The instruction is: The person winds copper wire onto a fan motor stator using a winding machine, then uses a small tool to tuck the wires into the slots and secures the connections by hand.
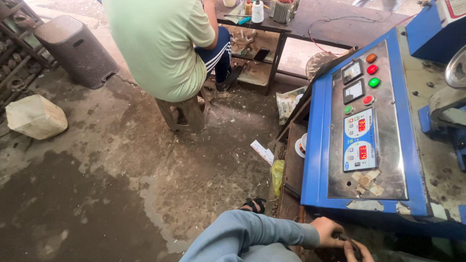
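Dark metal, thin and stiff by the look of it — that small part (350,241) sits pinched between both hands at the very bottom edge of the view, just under the blue control cabinet (315,145). Left hand (326,232), grey sleeve, is curled closed around its near end; right hand (358,251) has fingertips closed on the far end, mostly cut off by the frame. Judging it: light, rigid, maybe greasy, so a fingertip pinch at both ends suits it. Off beyond, a person in a green shirt (160,43) sits on a stool (187,114) on the stained floor (97,194).
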